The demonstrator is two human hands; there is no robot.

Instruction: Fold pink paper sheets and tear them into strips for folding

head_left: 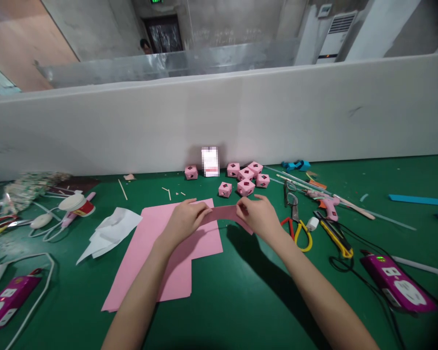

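A pink paper strip [224, 212] is stretched between my two hands, above the table. My left hand [184, 216] pinches its left end over the pink paper sheets [178, 272], which lie stacked on the green surface. At the other end, my right hand [259, 214] is closed on the strip, and a short part of it hangs below the fingers. Beyond my hands sit several small folded pink paper shapes with dark openings [246, 187]. One more pink paper shape [191, 172] stands apart, left of a blurred white card [210, 161].
On the right lie scissors [298, 233], glasses [292, 198], a pink glue gun [326, 203], a yellow utility knife [336, 236] and a purple power strip [397, 282]. Crumpled white paper [111, 233] and a paper cup [78, 204] are at left. A white partition [131, 126] borders the table's back.
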